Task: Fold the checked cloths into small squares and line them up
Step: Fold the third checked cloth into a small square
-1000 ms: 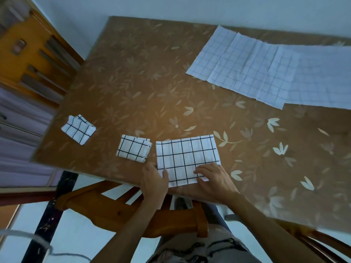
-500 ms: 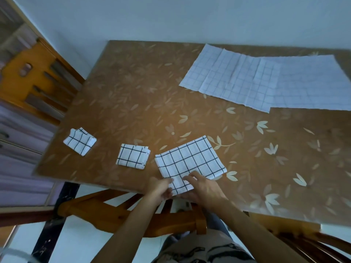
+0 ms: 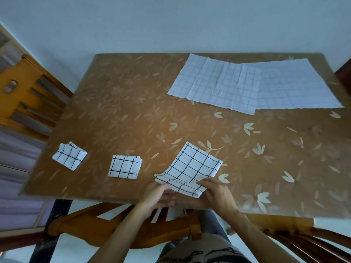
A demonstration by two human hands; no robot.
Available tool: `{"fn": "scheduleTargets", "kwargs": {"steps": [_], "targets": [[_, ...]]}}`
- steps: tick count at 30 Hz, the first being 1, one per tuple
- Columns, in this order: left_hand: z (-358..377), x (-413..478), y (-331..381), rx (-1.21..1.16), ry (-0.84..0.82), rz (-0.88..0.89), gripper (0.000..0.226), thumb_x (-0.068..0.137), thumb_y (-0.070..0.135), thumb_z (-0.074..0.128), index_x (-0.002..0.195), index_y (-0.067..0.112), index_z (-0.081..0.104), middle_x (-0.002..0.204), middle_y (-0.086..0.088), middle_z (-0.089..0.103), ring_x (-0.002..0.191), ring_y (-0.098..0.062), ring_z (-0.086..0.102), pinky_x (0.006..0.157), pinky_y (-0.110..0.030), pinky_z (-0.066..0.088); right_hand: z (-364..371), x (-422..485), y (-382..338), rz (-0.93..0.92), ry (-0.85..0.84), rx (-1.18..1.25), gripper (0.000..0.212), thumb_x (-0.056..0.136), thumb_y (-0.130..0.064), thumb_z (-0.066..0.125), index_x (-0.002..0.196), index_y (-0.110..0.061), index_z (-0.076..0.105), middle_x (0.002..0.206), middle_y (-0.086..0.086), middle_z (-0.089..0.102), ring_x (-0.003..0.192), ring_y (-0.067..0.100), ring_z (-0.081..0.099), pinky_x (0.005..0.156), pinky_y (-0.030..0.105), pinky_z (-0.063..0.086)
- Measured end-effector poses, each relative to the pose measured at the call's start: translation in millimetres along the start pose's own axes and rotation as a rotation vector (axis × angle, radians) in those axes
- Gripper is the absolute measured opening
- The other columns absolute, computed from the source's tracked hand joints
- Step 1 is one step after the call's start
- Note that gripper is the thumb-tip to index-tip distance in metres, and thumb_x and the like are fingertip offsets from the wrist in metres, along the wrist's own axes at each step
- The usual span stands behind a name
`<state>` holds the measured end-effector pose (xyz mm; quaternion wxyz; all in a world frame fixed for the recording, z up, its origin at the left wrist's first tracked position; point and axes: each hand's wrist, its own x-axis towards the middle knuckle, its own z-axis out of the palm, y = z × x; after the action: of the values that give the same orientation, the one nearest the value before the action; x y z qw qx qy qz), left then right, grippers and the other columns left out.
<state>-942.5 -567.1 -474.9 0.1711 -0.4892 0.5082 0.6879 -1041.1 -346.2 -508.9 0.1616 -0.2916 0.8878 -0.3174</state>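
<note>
A half-folded white cloth with black checks [image 3: 191, 168] lies near the table's front edge, its near end curled over itself. My left hand [image 3: 159, 196] grips its near left edge from below. My right hand [image 3: 218, 192] presses on its near right corner. Two cloths folded into small squares lie to the left: one [image 3: 124, 166] just beside it, another [image 3: 69, 155] further left and turned at an angle. Two large unfolded checked cloths [image 3: 218, 84] [image 3: 296, 86] lie flat at the far right, overlapping.
The brown table [image 3: 123, 111] has a leaf pattern and a glossy top. A wooden chair [image 3: 24, 97] stands at the left, another chair's back [image 3: 123, 230] is under my arms, and a third [image 3: 303, 236] at the lower right. A pale wall runs behind the table.
The cloth under my hands has turned counter-clockwise and its near end is folded over, so it looks shorter. Both hands have shifted along its near edge. The view has tilted up.
</note>
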Motion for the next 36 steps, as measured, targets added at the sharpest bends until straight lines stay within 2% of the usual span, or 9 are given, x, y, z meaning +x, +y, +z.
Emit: {"fn": "scheduleTargets", "kwargs": {"steps": [5,9,12,16,19,23,27,33,36], "targets": [[-12.9,6.7,-7.3,0.335,0.029,0.292,0.085,0.087,-0.004,0.067,0.15,0.035,0.026,0.107,0.008,0.068,0.085,-0.02,0.075,0.065,-0.035,0.062,-9.2,-8.0,16.2,0.065,-0.042,0.143,0.044,0.081,0.0,0.054,0.107,-0.028,0.075,0.114,-0.019,0.064,0.109,-0.002,0.057,0.097,0.019,0.047],[-11.9,11.4,-11.7,0.47,-0.072,0.482,0.065,0.088,0.01,0.071,0.136,0.048,0.048,0.128,0.016,0.06,0.111,-0.015,0.065,0.075,-0.03,0.061,-14.3,-13.0,25.7,0.092,-0.188,0.177,0.034,0.09,-0.007,0.06,0.108,-0.032,0.074,0.118,-0.021,0.062,0.107,-0.002,0.058,0.088,0.004,0.042],[-10.0,14.5,-19.4,0.653,-0.081,0.603,0.046,0.087,0.007,0.072,0.118,0.04,0.065,0.122,0.017,0.063,0.114,-0.006,0.061,0.082,-0.025,0.058,-12.5,-16.6,29.2,0.131,-0.221,0.247,0.028,0.092,-0.015,0.064,0.111,-0.033,0.072,0.121,-0.017,0.061,0.109,0.004,0.059,0.086,0.005,0.047],[-6.2,18.0,-22.2,0.64,-0.043,0.554,0.038,0.087,-0.008,0.066,0.104,0.025,0.075,0.111,-0.002,0.068,0.092,-0.028,0.068,0.055,-0.025,0.056,-12.8,-18.3,31.4,0.295,-0.14,0.29,0.036,0.091,-0.01,0.065,0.113,-0.038,0.067,0.108,-0.021,0.064,0.095,0.006,0.067,0.081,0.013,0.055],[-2.7,22.6,-17.8,0.627,-0.05,0.539,0.034,0.087,-0.005,0.066,0.104,0.022,0.075,0.106,0.002,0.07,0.095,-0.018,0.069,0.069,-0.024,0.059,-13.7,-18.5,34.2,0.289,-0.128,0.215,0.031,0.095,-0.017,0.059,0.107,-0.045,0.064,0.1,-0.026,0.064,0.085,0.001,0.066,0.078,0.01,0.053],[1.2,21.6,-14.4,0.476,-0.017,0.314,0.02,0.095,0.008,0.062,0.113,0.014,0.067,0.088,-0.008,0.074,0.067,-0.02,0.07,0.052,-0.024,0.053,-15.1,-10.5,35.2,0.301,-0.092,0.148,0.015,0.096,-0.035,0.054,0.1,-0.04,0.067,0.091,-0.02,0.07,0.079,0.004,0.067,0.074,0.021,0.056],[-5.2,21.8,-15.5,0.451,-0.025,0.358,0.014,0.097,0.026,0.062,0.107,0.016,0.061,0.082,-0.01,0.075,0.061,-0.022,0.069,0.055,-0.031,0.053,-16.8,-1.8,29.5,0.351,-0.053,0.19,0.015,0.097,-0.033,0.056,0.104,-0.031,0.068,0.096,-0.014,0.07,0.084,0.005,0.065,0.065,0.006,0.043],[-4.7,24.8,-13.8,0.438,0.0,0.265,0.02,0.099,0.03,0.058,0.107,0.012,0.061,0.081,-0.007,0.076,0.064,-0.021,0.071,0.055,-0.028,0.055,-10.7,7.0,27.0,0.428,-0.034,0.249,0.018,0.095,-0.04,0.058,0.102,-0.026,0.066,0.098,-0.01,0.07,0.091,0.011,0.067,0.08,0.028,0.055],[-3.2,28.4,-11.4,0.436,0.022,0.213,0.016,0.099,0.028,0.058,0.109,0.016,0.06,0.081,-0.005,0.077,0.066,-0.02,0.072,0.057,-0.027,0.057,-10.2,10.5,25.0,0.428,-0.047,0.316,0.027,0.088,-0.046,0.065,0.11,-0.029,0.064,0.1,-0.016,0.069,0.091,0.008,0.067,0.08,0.027,0.055]]}}
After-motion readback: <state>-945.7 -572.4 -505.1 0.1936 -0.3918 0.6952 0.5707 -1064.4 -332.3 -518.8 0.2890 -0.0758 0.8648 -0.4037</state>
